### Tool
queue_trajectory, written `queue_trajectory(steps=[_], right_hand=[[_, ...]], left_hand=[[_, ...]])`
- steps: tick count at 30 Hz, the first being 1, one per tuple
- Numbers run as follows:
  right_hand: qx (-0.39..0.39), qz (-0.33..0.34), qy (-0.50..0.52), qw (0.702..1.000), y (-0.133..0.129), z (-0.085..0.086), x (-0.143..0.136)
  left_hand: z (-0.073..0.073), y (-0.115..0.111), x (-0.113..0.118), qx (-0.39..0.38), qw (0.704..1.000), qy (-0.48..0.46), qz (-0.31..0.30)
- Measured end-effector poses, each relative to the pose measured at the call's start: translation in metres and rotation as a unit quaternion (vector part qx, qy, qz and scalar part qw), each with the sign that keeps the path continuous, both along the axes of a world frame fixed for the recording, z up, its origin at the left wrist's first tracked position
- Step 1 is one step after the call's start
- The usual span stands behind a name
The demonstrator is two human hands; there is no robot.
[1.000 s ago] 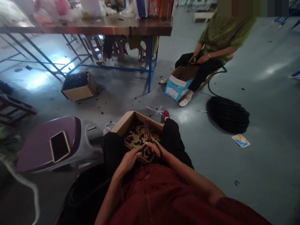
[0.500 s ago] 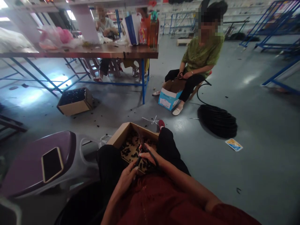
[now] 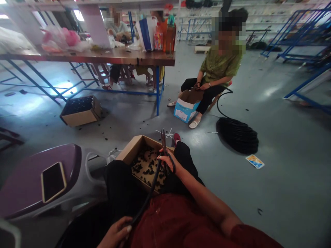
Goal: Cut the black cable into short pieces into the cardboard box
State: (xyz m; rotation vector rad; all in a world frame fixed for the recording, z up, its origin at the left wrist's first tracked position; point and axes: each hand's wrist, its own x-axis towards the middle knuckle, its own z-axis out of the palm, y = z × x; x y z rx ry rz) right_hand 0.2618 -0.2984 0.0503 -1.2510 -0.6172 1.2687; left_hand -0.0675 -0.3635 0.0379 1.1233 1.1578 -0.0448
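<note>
My right hand [image 3: 169,161] is closed around a pair of scissors [image 3: 163,139] with dark handles, the blades pointing away from me and slightly apart. Its fingertips also pinch the upper end of a black rubber hose [image 3: 152,187]. The hose runs down across my lap to my left hand [image 3: 117,232], whose fingers are wrapped round it near the lower edge of the view. Between my legs stands an open cardboard box [image 3: 126,151], under the scissors. Many short black cut pieces [image 3: 148,171] lie scattered on its bottom.
At left, a phone [image 3: 53,182] lies on a purple stool [image 3: 23,186]. A coil of black hose [image 3: 236,135] and a card [image 3: 255,161] lie on the floor at right. Ahead, a seated person [image 3: 219,65] works over a blue box [image 3: 184,112]. A long table [image 3: 111,59] stands beyond.
My left hand has slid down and back toward me along the hose, away from my right hand. The scissors have swung more upright and moved slightly right.
</note>
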Motion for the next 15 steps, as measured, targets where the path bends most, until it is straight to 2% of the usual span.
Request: queue_trajectory(steps=[5, 8, 11, 13, 15], right_hand=[[-0.005, 0.057, -0.053, 0.997, -0.007, 0.001, -0.024], [-0.002, 0.041, -0.050, 0.998, -0.010, -0.002, -0.029], [0.015, 0.031, -0.050, 0.998, -0.012, -0.006, -0.030], [0.023, 0.040, -0.050, 0.998, -0.014, -0.008, -0.032], [0.025, 0.056, -0.050, 0.997, -0.018, -0.009, -0.036]], left_hand=[[0.018, 0.022, 0.044, 0.049, 0.994, -0.045, -0.092], [0.030, 0.034, 0.074, 0.112, 0.980, -0.095, -0.130], [0.037, 0.040, 0.100, 0.165, 0.968, -0.130, -0.136], [0.037, 0.043, 0.112, 0.202, 0.965, -0.102, -0.136], [0.034, 0.047, 0.120, 0.244, 0.960, -0.028, -0.131]])
